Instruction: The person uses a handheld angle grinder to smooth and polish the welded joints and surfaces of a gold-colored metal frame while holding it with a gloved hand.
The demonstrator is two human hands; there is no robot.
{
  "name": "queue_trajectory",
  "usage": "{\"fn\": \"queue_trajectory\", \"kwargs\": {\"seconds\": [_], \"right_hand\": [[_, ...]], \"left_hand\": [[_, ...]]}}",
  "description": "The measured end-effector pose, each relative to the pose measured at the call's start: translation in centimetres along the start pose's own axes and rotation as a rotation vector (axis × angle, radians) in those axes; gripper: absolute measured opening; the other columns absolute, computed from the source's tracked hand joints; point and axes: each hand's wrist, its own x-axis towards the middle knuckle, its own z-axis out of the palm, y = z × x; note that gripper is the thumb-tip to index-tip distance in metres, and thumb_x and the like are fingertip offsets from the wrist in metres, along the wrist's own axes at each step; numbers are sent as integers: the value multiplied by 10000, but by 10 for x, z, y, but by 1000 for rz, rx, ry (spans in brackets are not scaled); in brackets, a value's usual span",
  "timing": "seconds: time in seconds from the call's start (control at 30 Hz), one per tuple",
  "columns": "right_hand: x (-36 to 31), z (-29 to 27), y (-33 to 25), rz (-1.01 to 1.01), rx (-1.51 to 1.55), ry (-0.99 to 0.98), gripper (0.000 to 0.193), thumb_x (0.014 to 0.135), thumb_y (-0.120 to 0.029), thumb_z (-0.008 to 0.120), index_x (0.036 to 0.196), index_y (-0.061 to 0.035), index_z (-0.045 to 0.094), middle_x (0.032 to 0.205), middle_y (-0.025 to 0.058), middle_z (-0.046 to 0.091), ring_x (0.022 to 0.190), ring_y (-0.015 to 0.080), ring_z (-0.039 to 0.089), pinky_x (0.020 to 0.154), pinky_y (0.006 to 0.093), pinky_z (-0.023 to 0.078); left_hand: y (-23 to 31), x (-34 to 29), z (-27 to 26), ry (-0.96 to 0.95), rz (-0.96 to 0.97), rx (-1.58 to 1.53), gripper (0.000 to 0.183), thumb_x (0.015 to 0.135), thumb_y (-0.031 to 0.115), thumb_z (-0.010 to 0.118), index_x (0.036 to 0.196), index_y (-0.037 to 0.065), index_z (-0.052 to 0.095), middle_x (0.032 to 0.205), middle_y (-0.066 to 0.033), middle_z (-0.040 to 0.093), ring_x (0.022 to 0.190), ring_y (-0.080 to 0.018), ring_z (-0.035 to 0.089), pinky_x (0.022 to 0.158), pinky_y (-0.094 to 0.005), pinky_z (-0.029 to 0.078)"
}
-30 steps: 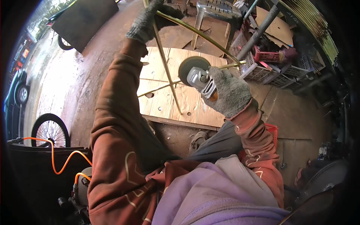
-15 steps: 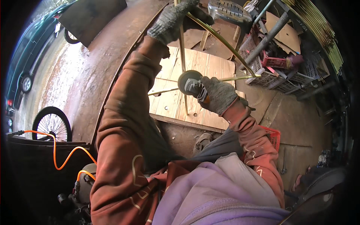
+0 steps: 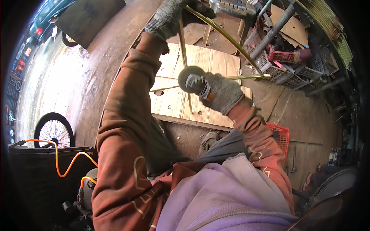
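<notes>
Centrally, just toward 12 o'clock, the angle grinder (image 3: 196, 84) sits in the gloved right hand (image 3: 224, 93), fingers wrapped firmly round its body, disc toward 10. Gloved left hand (image 3: 165, 20) near 12, fingers curled closed about the brass-toned tube frame (image 3: 227, 37), tips partly lost at the top edge. Frame spreads over a pale, holed board (image 3: 221, 61); disc lies close to its crossing tubes, contact can't be told. Plastic stool (image 3: 233, 8) at 1; red crate (image 3: 284, 135) between 3 and 4; spoked wheel (image 3: 53, 133) near 9.
</notes>
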Motion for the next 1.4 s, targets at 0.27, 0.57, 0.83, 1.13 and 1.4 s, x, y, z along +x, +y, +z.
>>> {"fn": "queue_trajectory", "kwargs": {"seconds": [0.27, 0.57, 0.83, 1.13, 1.4], "right_hand": [[-57, 0, 4, 184, 553, 499, 732, 668, -294, 874, 1247, -73, 483, 1024, 151, 670, 910, 291, 699, 782, 380, 565], [-104, 76, 126, 524, 1947, 737, 403, 863, -365, 706, 1107, -71, 579, 867, 140, 654, 724, 288, 684, 665, 470, 611], [-110, 173, 181, 711, 2232, 779, 406, 872, -462, 651, 1061, -115, 553, 840, 149, 631, 726, 360, 669, 661, 572, 585], [-110, 178, 182, 660, 2280, 841, 438, 887, -481, 635, 1045, -79, 564, 876, 147, 657, 724, 324, 674, 688, 526, 595], [-124, 173, 191, 780, 2279, 877, 359, 883, -374, 665, 1055, -69, 589, 815, 156, 657, 666, 340, 676, 622, 514, 594]], "left_hand": [[-7, -2, 0, 116, 2, 157, 495, 999, 462, 471, 823, 34, 649, 762, -132, 663, 706, -299, 663, 697, -427, 566], [-160, -76, -40, 227, -460, 466, 369, 963, 288, 588, 1070, -62, 638, 835, -144, 702, 610, -228, 674, 593, -363, 588], [-154, -30, -36, 478, -551, 825, 482, 893, 419, 662, 704, -23, 629, 455, -43, 462, 333, -177, 448, 346, -350, 439], [-163, 4, -4, -81, -932, 1526, 342, 819, 397, 699, 802, 56, 682, 622, -46, 561, 455, -169, 505, 394, -342, 433], [-192, -26, -45, -314, -897, 1779, 353, 828, 370, 632, 811, 21, 682, 598, -85, 580, 492, -213, 585, 483, -379, 505]]}}
